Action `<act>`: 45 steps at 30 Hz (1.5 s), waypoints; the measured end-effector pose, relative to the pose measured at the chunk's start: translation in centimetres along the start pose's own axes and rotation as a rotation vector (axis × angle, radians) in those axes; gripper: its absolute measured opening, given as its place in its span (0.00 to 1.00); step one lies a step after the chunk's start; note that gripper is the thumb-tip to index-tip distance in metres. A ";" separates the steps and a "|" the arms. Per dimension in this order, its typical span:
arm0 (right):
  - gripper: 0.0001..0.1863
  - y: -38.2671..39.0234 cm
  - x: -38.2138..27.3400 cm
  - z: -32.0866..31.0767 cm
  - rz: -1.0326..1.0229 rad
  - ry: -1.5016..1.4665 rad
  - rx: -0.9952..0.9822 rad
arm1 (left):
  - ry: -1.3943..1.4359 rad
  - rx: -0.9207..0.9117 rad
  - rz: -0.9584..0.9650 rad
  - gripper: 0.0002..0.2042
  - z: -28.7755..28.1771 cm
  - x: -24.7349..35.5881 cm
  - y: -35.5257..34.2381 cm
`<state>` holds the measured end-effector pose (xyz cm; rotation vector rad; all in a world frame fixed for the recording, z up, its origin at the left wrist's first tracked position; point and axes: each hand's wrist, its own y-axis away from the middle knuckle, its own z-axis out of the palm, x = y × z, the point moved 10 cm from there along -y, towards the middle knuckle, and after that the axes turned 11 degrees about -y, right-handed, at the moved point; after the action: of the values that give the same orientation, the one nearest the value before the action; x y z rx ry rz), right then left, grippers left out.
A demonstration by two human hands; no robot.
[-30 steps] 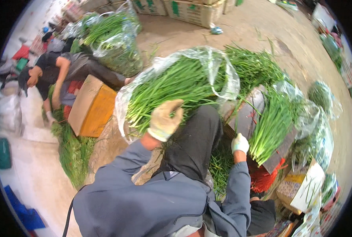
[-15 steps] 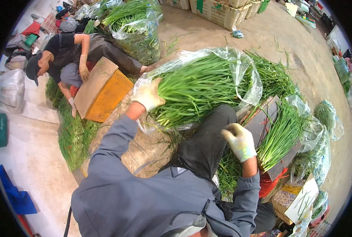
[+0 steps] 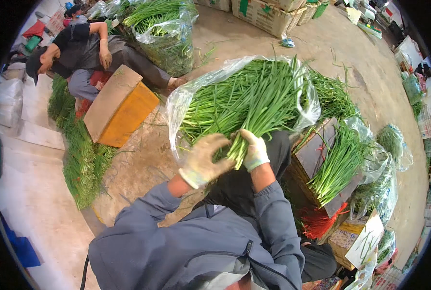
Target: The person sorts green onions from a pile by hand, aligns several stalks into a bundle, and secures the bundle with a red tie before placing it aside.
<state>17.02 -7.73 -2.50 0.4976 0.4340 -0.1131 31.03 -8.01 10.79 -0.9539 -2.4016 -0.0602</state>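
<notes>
Both my hands wear pale work gloves. My right hand (image 3: 253, 151) is closed around the white stem ends of a bunch of garlic chives (image 3: 268, 106), whose long leaves fan away over the pile. Beside those stem ends is my left hand (image 3: 207, 160), its fingers spread and thumb apart, holding nothing. Under the bunch, more chives fill a large open clear plastic bag (image 3: 178, 113) in front of me. On a dark board to my right lies another bunch of chives (image 3: 340, 162).
A co-worker (image 3: 87, 58) sits at the left behind an orange-sided wooden box (image 3: 126, 116). Chives (image 3: 82, 169) lie along the floor there. Red ties (image 3: 322, 220) hang under the board. A bagged bundle (image 3: 169, 46) and plastic crates (image 3: 261, 17) stand farther back.
My left hand has come back from the bag toward me and opened. My right hand has moved left from near the board and now grips the bunch. The co-worker has leaned back.
</notes>
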 end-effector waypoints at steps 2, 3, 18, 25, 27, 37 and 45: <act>0.10 0.3 -0.6 -0.4 0.034 -0.024 -0.008 | -0.190 0.130 -0.057 0.32 -1.8 -2.7 -0.9; 0.11 0.7 -1.0 -0.3 0.049 0.009 0.005 | -0.362 0.168 0.000 0.35 -1.8 -3.0 -1.5; 0.32 4.7 -1.8 0.9 -0.118 0.438 0.100 | -0.403 0.104 0.070 0.34 0.3 2.3 -2.3; 0.22 1.2 -2.7 -0.8 -0.042 0.656 0.043 | 0.182 -0.064 0.081 0.51 3.6 1.1 -0.5; 0.14 2.9 -3.8 0.1 0.003 0.329 -0.019 | 0.590 -0.146 -0.093 0.51 4.8 1.7 -0.9; 0.18 2.9 -2.9 0.1 0.089 -0.009 -0.172 | 0.841 -0.535 -0.405 0.22 9.6 -2.0 -1.2; 0.25 7.6 -7.3 0.6 0.099 -0.016 -0.276 | 0.528 -0.136 -0.622 0.16 6.7 -14.3 -3.0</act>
<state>12.24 -1.38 4.47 0.2453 0.4012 0.0385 34.46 -17.61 -1.69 -0.1662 -2.1092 -0.6273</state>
